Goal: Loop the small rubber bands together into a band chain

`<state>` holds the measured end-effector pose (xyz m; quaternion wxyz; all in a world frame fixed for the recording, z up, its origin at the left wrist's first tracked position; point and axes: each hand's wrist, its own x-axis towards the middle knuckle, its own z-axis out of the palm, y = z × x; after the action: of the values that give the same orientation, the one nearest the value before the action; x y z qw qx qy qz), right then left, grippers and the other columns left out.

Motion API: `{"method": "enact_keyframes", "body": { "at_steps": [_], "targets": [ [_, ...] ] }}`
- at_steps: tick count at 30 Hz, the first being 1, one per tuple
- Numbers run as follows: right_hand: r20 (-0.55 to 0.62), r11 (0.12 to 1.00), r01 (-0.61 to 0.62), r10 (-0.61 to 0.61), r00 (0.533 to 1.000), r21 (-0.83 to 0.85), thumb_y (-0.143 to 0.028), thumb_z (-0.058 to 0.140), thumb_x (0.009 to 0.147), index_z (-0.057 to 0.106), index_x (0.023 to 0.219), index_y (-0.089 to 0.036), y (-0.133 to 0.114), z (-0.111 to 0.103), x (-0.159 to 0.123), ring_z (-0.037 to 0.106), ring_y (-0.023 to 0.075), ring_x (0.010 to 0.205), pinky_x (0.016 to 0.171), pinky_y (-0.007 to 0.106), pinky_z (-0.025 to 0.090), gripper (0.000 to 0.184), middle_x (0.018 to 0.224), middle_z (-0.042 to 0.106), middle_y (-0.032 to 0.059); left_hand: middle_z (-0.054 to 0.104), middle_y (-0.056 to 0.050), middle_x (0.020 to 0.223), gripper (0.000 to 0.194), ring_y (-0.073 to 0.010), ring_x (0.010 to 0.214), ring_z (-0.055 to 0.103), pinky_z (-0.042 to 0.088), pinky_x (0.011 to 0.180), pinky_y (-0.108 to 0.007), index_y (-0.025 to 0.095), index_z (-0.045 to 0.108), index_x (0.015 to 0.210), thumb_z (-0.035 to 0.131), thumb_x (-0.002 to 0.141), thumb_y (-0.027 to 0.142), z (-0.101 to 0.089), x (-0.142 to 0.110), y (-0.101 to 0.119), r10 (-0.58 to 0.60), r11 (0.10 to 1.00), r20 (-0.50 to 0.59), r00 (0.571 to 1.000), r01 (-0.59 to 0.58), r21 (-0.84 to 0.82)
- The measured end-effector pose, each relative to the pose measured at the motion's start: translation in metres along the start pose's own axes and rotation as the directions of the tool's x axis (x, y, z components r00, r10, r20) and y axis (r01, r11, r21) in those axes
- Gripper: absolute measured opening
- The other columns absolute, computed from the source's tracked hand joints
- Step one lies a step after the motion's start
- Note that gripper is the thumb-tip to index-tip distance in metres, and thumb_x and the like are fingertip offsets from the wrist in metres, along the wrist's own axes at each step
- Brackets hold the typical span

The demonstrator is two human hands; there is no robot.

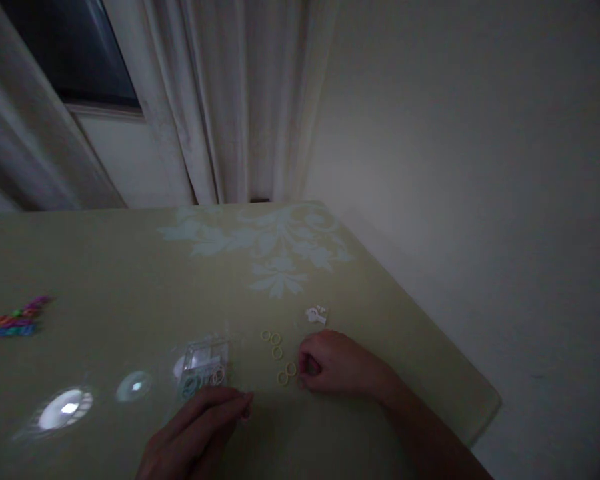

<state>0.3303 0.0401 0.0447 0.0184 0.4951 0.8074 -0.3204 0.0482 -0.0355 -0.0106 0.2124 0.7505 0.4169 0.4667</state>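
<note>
My right hand (333,365) rests on the table (130,267) with its fingers curled in, right beside several small yellow rings (279,353). What sits inside the curled fingers is hidden. My left hand (200,427) lies low near the table's front edge, fingers pressed together at the tips, just below a small clear plastic box (203,368) that holds a few rings. A small white piece (316,315) lies just beyond my right hand.
A heap of coloured bands (16,320) lies at the far left of the table. Lamp glare marks the glossy top at the lower left. The table's right edge runs diagonally beside a plain wall; curtains and a dark window stand behind.
</note>
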Motion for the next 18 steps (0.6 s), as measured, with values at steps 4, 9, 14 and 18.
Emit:
{"method": "enact_keyframes", "body": {
  "at_steps": [4, 9, 14, 18],
  "targets": [
    [-0.002, 0.998, 0.042, -0.042, 0.999, -0.044, -0.017, 0.073, 0.072, 0.073, 0.075, -0.019, -0.002, -0.001, -0.002, 0.055, 0.0162, 0.068, 0.066, 0.026, 0.036, 0.004, 0.071, 0.066, 0.0005, 0.083, 0.003, 0.093, 0.013, -0.0106, 0.081, 0.082, 0.061, 0.081, -0.010, 0.029, 0.072, 0.111, 0.068, 0.102, 0.036, -0.005, 0.006, -0.001, 0.048, 0.999, 0.058, 0.997, -0.049, 0.023],
    [-0.145, 0.913, 0.258, -0.223, 0.964, 0.315, -0.014, 0.076, 0.074, 0.072, 0.081, -0.018, -0.019, 0.006, 0.000, 0.053, 0.0115, 0.069, 0.066, 0.022, 0.039, 0.009, 0.074, 0.060, -0.0043, 0.083, 0.000, 0.096, 0.016, -0.0124, 0.084, 0.082, 0.061, 0.082, -0.013, 0.028, 0.070, 0.116, 0.067, 0.100, 0.024, -0.005, 0.011, 0.003, 0.087, 0.996, 0.111, 0.990, -0.085, -0.018],
    [-0.213, 0.767, 0.239, -0.136, 0.967, 0.596, -0.017, 0.078, 0.074, 0.072, 0.083, -0.016, -0.046, 0.039, 0.006, 0.043, 0.0083, 0.062, 0.055, 0.020, 0.033, 0.011, 0.068, 0.050, -0.0071, 0.082, 0.000, 0.099, 0.026, -0.0126, 0.086, 0.081, 0.062, 0.081, -0.013, 0.028, 0.070, 0.120, 0.066, 0.098, 0.015, -0.003, 0.010, 0.002, 0.119, 0.990, 0.147, 0.982, -0.106, -0.096],
    [-0.152, 0.687, 0.143, -0.047, 0.987, 0.712, -0.018, 0.080, 0.073, 0.072, 0.084, -0.015, -0.053, 0.054, 0.009, 0.036, 0.0072, 0.058, 0.051, 0.020, 0.026, 0.014, 0.062, 0.046, -0.0089, 0.082, -0.001, 0.102, 0.025, -0.0128, 0.089, 0.081, 0.062, 0.082, -0.013, 0.028, 0.072, 0.119, 0.067, 0.098, 0.016, -0.004, 0.007, 0.000, 0.128, 0.990, 0.134, 0.983, -0.118, -0.080]
  ]
}}
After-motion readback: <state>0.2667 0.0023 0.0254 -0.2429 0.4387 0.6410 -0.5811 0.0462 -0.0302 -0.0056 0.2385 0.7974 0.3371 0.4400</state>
